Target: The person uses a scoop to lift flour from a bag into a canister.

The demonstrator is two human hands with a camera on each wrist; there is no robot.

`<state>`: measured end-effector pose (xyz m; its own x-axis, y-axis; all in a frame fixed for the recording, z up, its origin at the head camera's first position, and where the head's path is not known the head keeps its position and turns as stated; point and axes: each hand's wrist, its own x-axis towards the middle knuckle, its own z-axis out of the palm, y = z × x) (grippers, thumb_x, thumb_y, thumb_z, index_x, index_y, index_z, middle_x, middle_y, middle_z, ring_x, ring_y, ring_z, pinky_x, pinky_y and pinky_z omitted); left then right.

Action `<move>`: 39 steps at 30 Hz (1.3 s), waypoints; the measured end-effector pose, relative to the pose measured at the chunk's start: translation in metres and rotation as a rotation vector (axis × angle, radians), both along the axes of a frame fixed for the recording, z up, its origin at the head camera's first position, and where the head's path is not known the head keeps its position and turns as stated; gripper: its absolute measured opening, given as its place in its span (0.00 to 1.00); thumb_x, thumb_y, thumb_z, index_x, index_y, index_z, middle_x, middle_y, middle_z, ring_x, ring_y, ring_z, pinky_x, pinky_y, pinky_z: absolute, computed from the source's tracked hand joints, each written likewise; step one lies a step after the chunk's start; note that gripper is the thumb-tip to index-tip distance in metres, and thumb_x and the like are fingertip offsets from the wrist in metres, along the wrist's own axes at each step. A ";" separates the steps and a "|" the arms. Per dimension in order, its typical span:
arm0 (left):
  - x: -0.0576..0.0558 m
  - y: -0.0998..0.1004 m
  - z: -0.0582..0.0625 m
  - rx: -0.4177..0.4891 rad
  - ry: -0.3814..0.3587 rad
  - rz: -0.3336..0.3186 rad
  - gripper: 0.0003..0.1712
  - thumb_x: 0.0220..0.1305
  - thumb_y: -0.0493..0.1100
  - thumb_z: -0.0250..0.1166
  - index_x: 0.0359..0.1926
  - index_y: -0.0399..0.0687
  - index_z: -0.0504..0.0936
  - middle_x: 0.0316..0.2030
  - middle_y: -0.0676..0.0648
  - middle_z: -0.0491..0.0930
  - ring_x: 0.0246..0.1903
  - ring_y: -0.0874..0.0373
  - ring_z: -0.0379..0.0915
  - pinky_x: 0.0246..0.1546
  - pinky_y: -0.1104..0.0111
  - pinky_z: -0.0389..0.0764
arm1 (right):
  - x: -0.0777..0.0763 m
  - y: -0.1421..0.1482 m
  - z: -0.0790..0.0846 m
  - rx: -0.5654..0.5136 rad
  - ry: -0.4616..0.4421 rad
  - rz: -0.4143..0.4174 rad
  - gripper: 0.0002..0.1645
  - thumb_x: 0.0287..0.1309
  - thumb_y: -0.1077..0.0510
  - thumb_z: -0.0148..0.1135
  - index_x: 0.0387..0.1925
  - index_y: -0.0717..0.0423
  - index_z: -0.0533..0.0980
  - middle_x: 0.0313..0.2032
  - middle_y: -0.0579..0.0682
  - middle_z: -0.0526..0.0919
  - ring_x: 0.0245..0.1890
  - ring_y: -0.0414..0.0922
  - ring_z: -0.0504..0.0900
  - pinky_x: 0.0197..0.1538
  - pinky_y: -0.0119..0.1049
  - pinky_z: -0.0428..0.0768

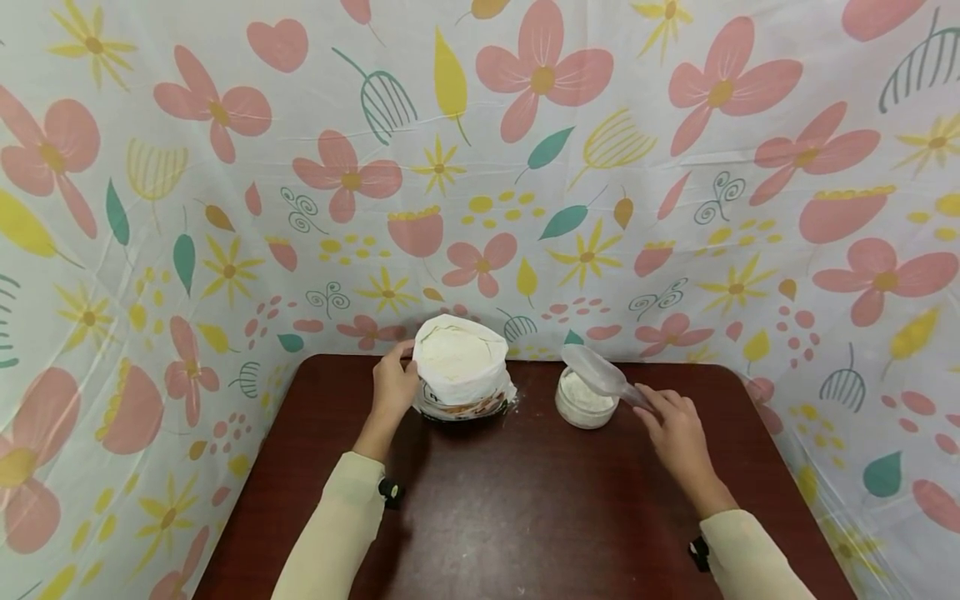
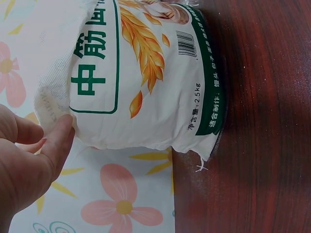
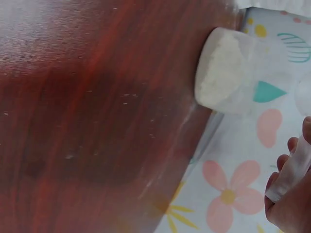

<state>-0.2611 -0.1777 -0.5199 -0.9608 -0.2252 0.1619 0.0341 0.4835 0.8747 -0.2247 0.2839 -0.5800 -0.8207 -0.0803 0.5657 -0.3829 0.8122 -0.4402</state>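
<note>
A white flour bag [image 1: 465, 387] stands at the table's back with its top open and its rim folded outward, pale flour [image 1: 453, 350] inside. My left hand [image 1: 393, 387] grips the bag's left side at the folded rim; in the left wrist view the fingertips [image 2: 63, 128] lie on that cuff. With my right hand [image 1: 678, 433] I hold a translucent scoop [image 1: 596, 372] by its handle, fingers wrapped round it. The scoop's bowl is tilted over a clear round jar [image 1: 585, 412], overlapping its mouth in the head view. Flour fills much of the jar, as the right wrist view shows.
Both containers stand near the back edge of the dark red-brown table [image 1: 510, 517]. Some white powder [image 1: 512, 396] is spilled to the right of the bag. A flower-printed cloth [image 1: 480, 167] hangs right behind and around the table.
</note>
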 end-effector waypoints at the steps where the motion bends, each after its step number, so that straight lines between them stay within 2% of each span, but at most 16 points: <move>1: 0.000 0.000 0.000 0.001 -0.006 -0.002 0.21 0.75 0.31 0.57 0.65 0.43 0.80 0.55 0.39 0.83 0.51 0.46 0.82 0.42 0.56 0.86 | 0.000 -0.001 0.003 0.002 0.003 0.008 0.26 0.56 0.67 0.74 0.58 0.58 0.83 0.41 0.56 0.83 0.37 0.52 0.72 0.41 0.45 0.68; 13: 0.000 -0.001 -0.001 -0.004 -0.007 -0.003 0.21 0.75 0.32 0.56 0.65 0.43 0.79 0.55 0.40 0.83 0.51 0.46 0.82 0.42 0.57 0.86 | -0.011 -0.022 0.047 0.063 0.025 0.105 0.27 0.56 0.66 0.75 0.59 0.55 0.83 0.44 0.55 0.86 0.39 0.50 0.72 0.41 0.41 0.68; 18: 0.001 0.000 -0.001 -0.009 -0.013 0.004 0.21 0.75 0.32 0.56 0.66 0.42 0.79 0.56 0.40 0.83 0.51 0.46 0.82 0.41 0.56 0.86 | -0.020 -0.032 0.066 0.108 0.037 0.139 0.25 0.57 0.65 0.75 0.58 0.55 0.83 0.43 0.54 0.86 0.40 0.52 0.74 0.42 0.46 0.70; 24: 0.000 0.001 -0.002 -0.029 0.003 0.005 0.21 0.75 0.31 0.56 0.65 0.42 0.79 0.56 0.40 0.83 0.52 0.45 0.81 0.43 0.56 0.85 | -0.034 -0.044 0.087 0.176 0.110 0.191 0.26 0.55 0.64 0.76 0.57 0.56 0.84 0.39 0.53 0.84 0.37 0.52 0.75 0.40 0.46 0.72; 31: 0.000 0.003 -0.002 -0.020 0.013 0.009 0.21 0.75 0.31 0.57 0.64 0.42 0.80 0.55 0.40 0.84 0.51 0.45 0.82 0.44 0.54 0.86 | -0.050 -0.060 0.111 0.246 0.171 0.275 0.26 0.56 0.61 0.77 0.57 0.56 0.84 0.43 0.57 0.87 0.39 0.56 0.79 0.43 0.50 0.76; 36: 0.000 0.002 -0.002 -0.015 0.016 0.010 0.20 0.75 0.31 0.57 0.64 0.42 0.80 0.54 0.40 0.84 0.51 0.45 0.82 0.44 0.53 0.86 | -0.058 -0.072 0.124 0.283 0.178 0.301 0.24 0.56 0.60 0.77 0.56 0.56 0.85 0.41 0.57 0.87 0.38 0.57 0.79 0.40 0.50 0.77; 39: 0.001 0.001 -0.002 -0.017 0.009 0.005 0.21 0.75 0.32 0.56 0.65 0.42 0.79 0.54 0.40 0.83 0.51 0.45 0.81 0.44 0.55 0.86 | -0.061 -0.078 0.131 0.306 0.173 0.307 0.24 0.57 0.59 0.76 0.57 0.54 0.84 0.43 0.57 0.87 0.39 0.56 0.80 0.41 0.50 0.79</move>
